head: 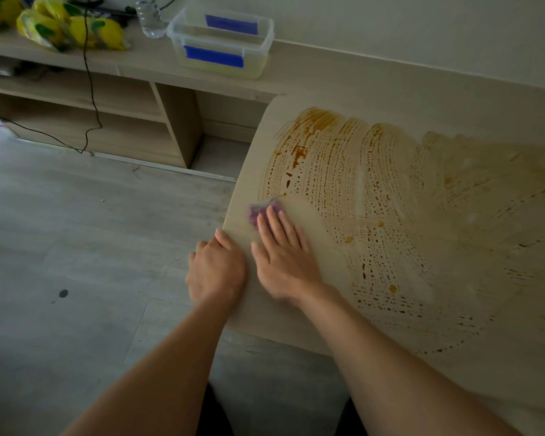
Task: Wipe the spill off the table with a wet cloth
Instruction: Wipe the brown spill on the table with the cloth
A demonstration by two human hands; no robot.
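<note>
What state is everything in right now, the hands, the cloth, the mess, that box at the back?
right hand: flat, pressing the cloth
left hand: gripping the table edge
purple cloth: bunched under fingertips
brown spill: smeared in streaks
plastic box: lidless, holding yellowish liquid

Ahead of you a plain pale wall [422, 33], on your left grey plank floor [76, 231], far left a light wood shelf unit [107, 99] with open compartments, black cable [90, 89] hanging down it, dim even light
</note>
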